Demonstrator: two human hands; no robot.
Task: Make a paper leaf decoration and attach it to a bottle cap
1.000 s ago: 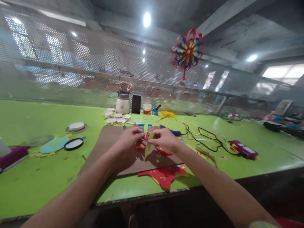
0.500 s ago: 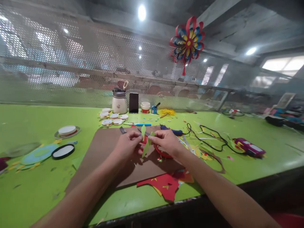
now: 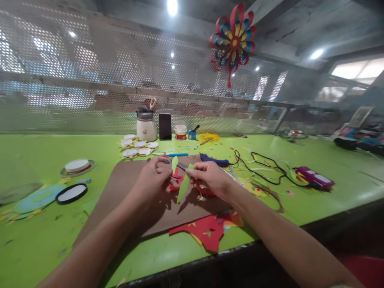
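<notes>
Between the fingertips of my left hand (image 3: 157,174) is a small leaf-shaped green paper piece (image 3: 174,164), held upright. My right hand (image 3: 208,176) pinches a longer green paper strip (image 3: 183,188) that hangs down to a pointed end. Both hands hover close together above a brown board (image 3: 126,188). Red handles (image 3: 175,179) and a metal blade (image 3: 181,166), seemingly of scissors, show beneath and between the hands, partly hidden. Another red ring-shaped part (image 3: 205,192) is half covered by my right hand.
A blue glue gun (image 3: 214,160) with a black cord lies behind my right hand, and a purple device (image 3: 315,178) further right. Red paper scraps (image 3: 207,236) rest at the board's front edge. White discs (image 3: 144,152), a jug (image 3: 146,127) and a phone (image 3: 165,127) are at the back.
The leaf piece and the green strip have moved slightly apart, my left hand shifting left. More of the metal blade shows between them. The whole view has shifted a little.
</notes>
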